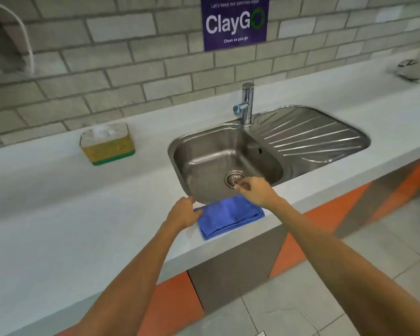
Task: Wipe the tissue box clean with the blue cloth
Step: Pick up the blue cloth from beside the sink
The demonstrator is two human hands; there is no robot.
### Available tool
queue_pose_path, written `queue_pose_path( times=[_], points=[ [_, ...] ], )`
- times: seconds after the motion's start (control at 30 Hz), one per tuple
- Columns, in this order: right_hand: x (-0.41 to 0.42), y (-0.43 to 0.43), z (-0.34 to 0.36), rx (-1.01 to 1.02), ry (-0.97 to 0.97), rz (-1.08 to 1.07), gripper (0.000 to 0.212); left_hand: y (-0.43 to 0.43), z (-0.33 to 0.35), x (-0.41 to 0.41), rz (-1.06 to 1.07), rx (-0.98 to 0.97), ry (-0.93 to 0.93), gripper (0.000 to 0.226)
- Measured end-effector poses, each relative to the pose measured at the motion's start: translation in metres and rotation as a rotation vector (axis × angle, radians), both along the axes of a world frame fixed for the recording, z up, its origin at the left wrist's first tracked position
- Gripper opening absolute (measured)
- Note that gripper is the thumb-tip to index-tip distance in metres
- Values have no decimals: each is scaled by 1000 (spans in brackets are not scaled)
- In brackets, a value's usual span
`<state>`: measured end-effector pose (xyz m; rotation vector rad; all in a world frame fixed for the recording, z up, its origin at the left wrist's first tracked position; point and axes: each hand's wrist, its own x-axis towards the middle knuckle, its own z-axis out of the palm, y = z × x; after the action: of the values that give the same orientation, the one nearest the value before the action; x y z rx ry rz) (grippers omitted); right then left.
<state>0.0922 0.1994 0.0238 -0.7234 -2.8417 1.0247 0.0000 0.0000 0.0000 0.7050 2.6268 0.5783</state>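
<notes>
The tissue box [107,144], yellow with a green base and a white tissue poking from its top, stands on the grey counter near the brick wall, left of the sink. A folded blue cloth [228,215] lies on the counter's front edge just below the sink basin. My left hand [182,212] rests at the cloth's left corner with fingers curled, touching its edge. My right hand [254,190] hovers over the cloth's upper right part and the sink rim, fingers loosely curled; whether it pinches the cloth is unclear.
A steel sink [197,141] with a drain and ribbed drainboard [310,137] sits mid-counter, with a chrome tap [246,103] behind it. A purple sign [234,20] hangs on the wall. A round white object [409,69] sits far right on the counter [58,226].
</notes>
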Motion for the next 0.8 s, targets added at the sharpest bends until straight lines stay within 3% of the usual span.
queue_pose_path(
  times=[0.13, 0.3, 0.4, 0.5, 0.63, 0.73, 0.8],
  points=[
    [-8, 15, -6, -39, 10, -18, 33, 6, -11, -1, 54, -79, -19, 52],
    [-27, 16, -15, -110, -159, 70, 21, 13, -9, -5, 105, -71, -127, 28],
    [-33, 14, -16, -50, -275, 132, 27, 18, 0, -5, 185, 163, -313, 17],
    [-39, 11, -17, -128, -246, 94, 34, 28, 20, -4, 294, 472, -478, 30],
    [-51, -8, -20, -573, -1, -67, 34, 45, 52, -4, 336, 678, -390, 14],
    [-61, -27, -14, -1216, 79, -196, 49, 52, 74, -6, 300, 759, -341, 18],
    [-68, -36, -8, -1571, 154, -161, 62, 50, 85, -10, 278, 788, -327, 22]
  ],
)
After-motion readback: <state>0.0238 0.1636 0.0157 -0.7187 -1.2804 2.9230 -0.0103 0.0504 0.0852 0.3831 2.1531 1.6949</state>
